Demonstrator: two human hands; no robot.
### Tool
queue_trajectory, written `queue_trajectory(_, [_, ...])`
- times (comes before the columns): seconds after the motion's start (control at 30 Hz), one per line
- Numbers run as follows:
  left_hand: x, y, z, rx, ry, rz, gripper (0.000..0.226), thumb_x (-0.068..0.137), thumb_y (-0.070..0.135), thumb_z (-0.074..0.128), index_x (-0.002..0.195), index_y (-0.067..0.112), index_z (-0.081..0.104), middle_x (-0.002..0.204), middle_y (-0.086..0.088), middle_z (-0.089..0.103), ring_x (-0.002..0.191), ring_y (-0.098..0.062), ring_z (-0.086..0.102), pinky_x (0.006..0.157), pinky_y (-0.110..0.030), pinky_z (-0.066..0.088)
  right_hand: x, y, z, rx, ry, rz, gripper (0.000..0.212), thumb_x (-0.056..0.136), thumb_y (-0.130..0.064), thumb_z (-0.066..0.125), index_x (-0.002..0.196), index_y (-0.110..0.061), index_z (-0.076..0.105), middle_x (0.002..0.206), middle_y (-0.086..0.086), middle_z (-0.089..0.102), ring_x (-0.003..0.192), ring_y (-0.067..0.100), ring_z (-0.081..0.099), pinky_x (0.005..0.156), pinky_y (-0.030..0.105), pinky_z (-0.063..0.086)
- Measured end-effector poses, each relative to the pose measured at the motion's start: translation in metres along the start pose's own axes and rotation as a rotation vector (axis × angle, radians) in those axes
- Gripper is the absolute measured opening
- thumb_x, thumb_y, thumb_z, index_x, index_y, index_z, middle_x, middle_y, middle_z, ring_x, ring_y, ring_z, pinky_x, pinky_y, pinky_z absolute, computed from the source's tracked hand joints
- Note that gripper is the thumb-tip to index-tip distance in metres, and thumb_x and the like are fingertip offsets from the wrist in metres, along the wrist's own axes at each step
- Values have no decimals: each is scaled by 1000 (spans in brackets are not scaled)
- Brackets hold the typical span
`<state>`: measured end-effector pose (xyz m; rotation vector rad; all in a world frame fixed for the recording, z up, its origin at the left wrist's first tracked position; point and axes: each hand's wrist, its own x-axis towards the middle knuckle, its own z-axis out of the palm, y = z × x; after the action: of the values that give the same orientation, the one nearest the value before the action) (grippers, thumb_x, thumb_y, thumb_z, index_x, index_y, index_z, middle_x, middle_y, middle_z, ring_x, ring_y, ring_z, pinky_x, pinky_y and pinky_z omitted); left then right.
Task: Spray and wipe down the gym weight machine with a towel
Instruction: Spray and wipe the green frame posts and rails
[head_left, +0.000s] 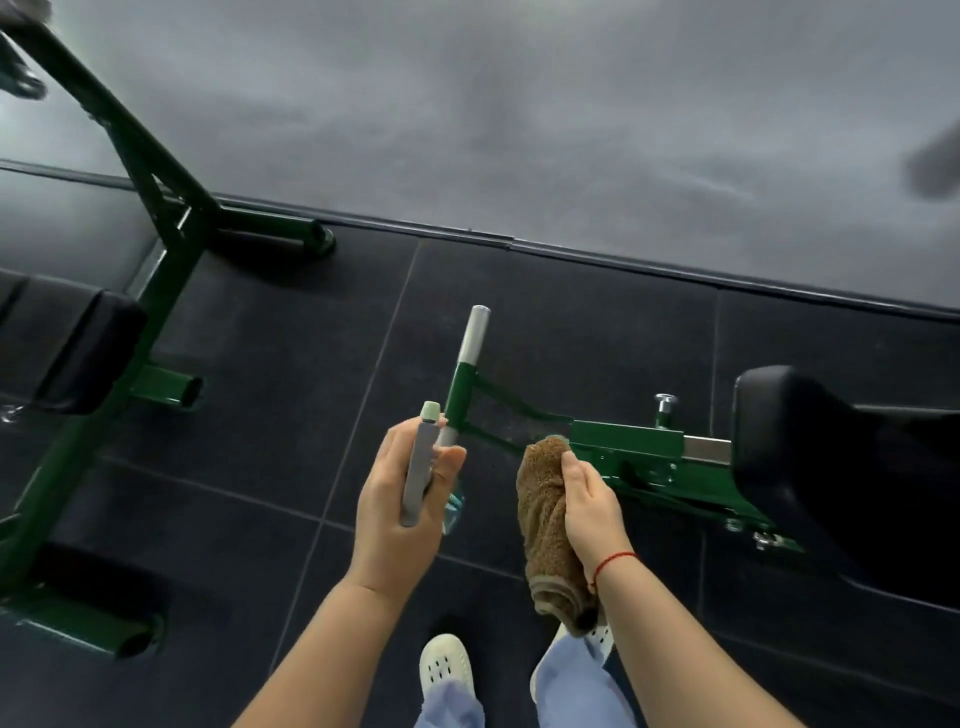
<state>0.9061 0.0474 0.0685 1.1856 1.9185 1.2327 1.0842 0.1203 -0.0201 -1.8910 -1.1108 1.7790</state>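
Head view, looking down. The left hand (400, 504) is raised at centre with the forearm running in from the near edge. Its fingers and thumb are curled round a spray bottle (418, 467), which has a grey, matte, long and flat-sided sprayer head. A pale green nozzle (430, 411) points far. A translucent teal body shows below the palm.

The right hand (592, 504) is just right of the left hand, back uppermost and wrist bent slightly inward. It grips a brown towel (545, 509) bunched into a thick roll of looped terry pile. The roll's near end hangs below the wrist. Its far end meets the machine's green bar (628, 441); firm contact cannot be confirmed. A thin red cord (615, 558) circles the right wrist.

The bar is glossy painted square steel tube and runs right to a black padded cushion (810, 441). A chrome knob (665, 402) stands upright on the bar. A round handle (475, 335) with a silver end rises far from the bar's left end, behind the bottle.

At left stands a second green frame (171, 260) with round-ended feet and a black pad (78, 353). The floor (519, 322) is dark, textured square tile. Beyond a seam it becomes a smooth grey surface (519, 104).

White perforated shoes (445, 667) and pale blue trousers (571, 686) show at the near edge.
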Motion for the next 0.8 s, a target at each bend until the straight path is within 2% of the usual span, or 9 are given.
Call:
queue_trajectory(0.07, [-8, 46, -4, -92, -10, -22, 19, 98, 30, 62, 117, 27, 63, 96, -2, 66, 87, -25, 67, 78, -44, 59, -23, -31, -18, 97, -33, 12, 39, 95, -63, 49, 104, -28, 65, 106, 0, 71, 100, 20, 68, 97, 45, 54])
queue_trajectory(0.13, [-14, 90, -6, -149, -24, -14, 25, 99, 34, 61, 118, 18, 65, 93, -9, 68, 86, -29, 69, 76, -44, 60, -42, -51, -33, 168, -53, 31, 41, 88, -61, 65, 108, -25, 65, 105, 3, 72, 98, 24, 70, 94, 46, 56])
queue_trajectory(0.23, [-13, 142, -6, -233, -25, 20, 24, 100, 28, 60, 114, 11, 66, 93, -12, 71, 88, -26, 72, 75, -27, 59, -60, -77, -58, 298, -46, 77, 48, 82, -49, 78, 117, -21, 62, 108, 9, 71, 98, 31, 71, 92, 51, 57])
queue_trajectory(0.3, [-9, 173, -8, -279, -46, 48, 20, 101, 21, 58, 112, 7, 67, 97, -12, 72, 89, -24, 75, 75, -22, 57, -69, -91, -71, 408, -11, 117, 39, 88, -42, 75, 118, -23, 61, 112, 11, 69, 101, 34, 69, 95, 54, 55])
queue_trajectory(0.37, [-3, 204, -8, -332, -101, 95, 21, 101, 21, 57, 109, 5, 67, 104, -8, 73, 86, -26, 76, 76, -25, 58, -82, -107, -84, 520, 20, 105, 29, 96, -39, 66, 120, -23, 61, 114, 12, 68, 104, 34, 67, 98, 55, 53])
queue_trajectory(0.53, [23, 238, -8, -419, -200, 97, 24, 101, 31, 60, 108, 9, 67, 107, -10, 72, 86, -29, 75, 76, -39, 62, -99, -124, -75, 756, -58, 130, 48, 94, -47, 64, 133, -19, 58, 120, 18, 70, 106, 41, 70, 93, 62, 53])
queue_trajectory(0.63, [43, 247, -11, -419, -224, 136, 22, 98, 33, 63, 103, 12, 69, 102, -14, 70, 86, -36, 72, 78, -45, 61, -109, -145, -63, 904, -137, 135, 64, 89, -52, 64, 139, -14, 56, 127, 22, 67, 114, 44, 66, 98, 61, 51])
queue_trajectory(0.73, [68, 244, -19, -462, -299, 146, 29, 95, 33, 62, 99, 4, 67, 98, -23, 65, 88, -49, 65, 79, -50, 57, -113, -168, -41, 1039, -207, 107, 61, 98, -57, 48, 125, -5, 67, 123, 24, 68, 112, 42, 66, 101, 56, 48])
queue_trajectory(0.8, [87, 240, -30, -484, -358, 142, 32, 93, 32, 63, 99, 1, 66, 96, -21, 65, 89, -47, 65, 80, -41, 59, -114, -186, -17, 1096, -183, 82, 65, 99, -57, 44, 102, -1, 78, 113, 24, 72, 95, 40, 72, 92, 53, 50])
